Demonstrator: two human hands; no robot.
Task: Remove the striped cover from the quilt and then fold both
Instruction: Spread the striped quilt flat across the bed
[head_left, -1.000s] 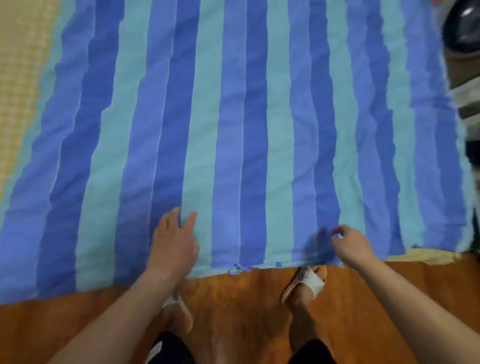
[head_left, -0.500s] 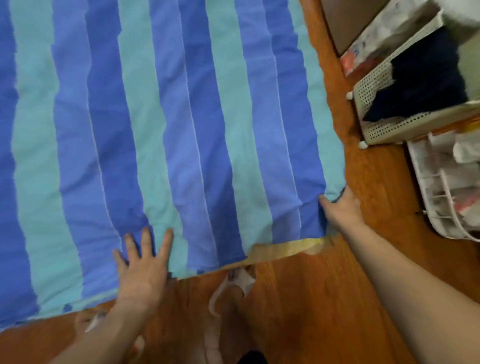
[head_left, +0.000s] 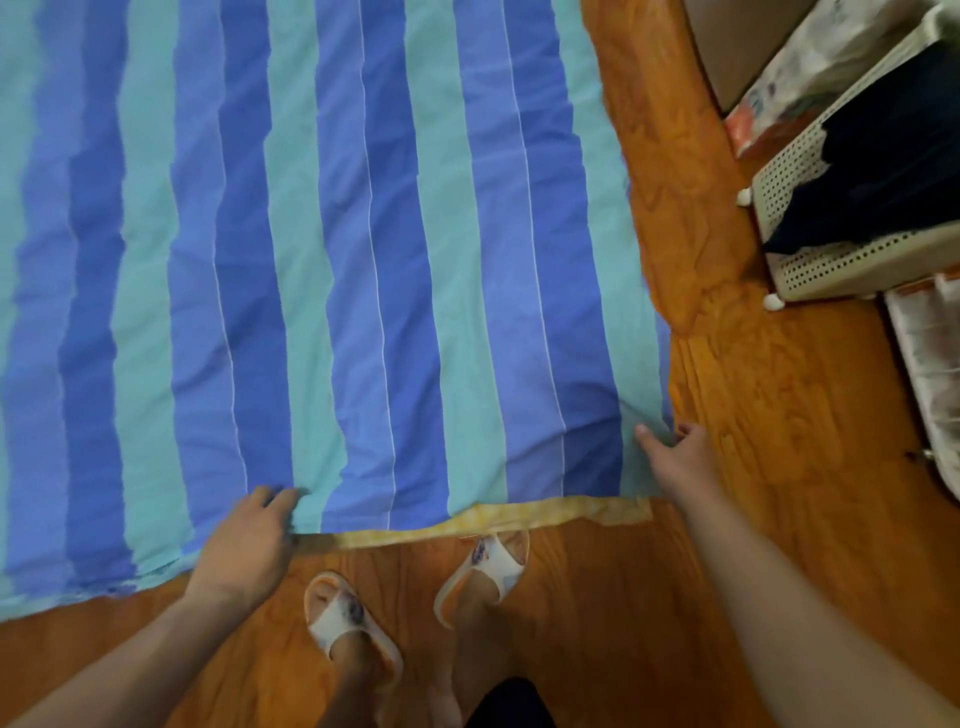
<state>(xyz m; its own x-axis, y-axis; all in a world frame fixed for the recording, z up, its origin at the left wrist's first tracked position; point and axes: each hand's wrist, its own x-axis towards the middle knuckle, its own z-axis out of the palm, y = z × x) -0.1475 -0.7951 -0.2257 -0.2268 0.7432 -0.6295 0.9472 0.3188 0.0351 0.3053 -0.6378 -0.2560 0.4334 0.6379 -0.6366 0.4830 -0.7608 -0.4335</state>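
Wooden floor (head_left: 753, 405); both hands' grip pinching striped cover (head_left: 332, 260) hem: left hand (head_left: 244, 545), right hand (head_left: 675, 457) corner

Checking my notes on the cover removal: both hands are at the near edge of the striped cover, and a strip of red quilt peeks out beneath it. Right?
Not quite. In the head view the quilt strip is yellow, not red. Both the left hand and the right hand are at the near edge of the cover.

Single head-worn wide-angle view, aimed steeply down from standing height at the wooden floor (head_left: 779, 389). The striped cover (head_left: 337, 260) fills the upper left; both forearms enter from the bottom edge. No second view.
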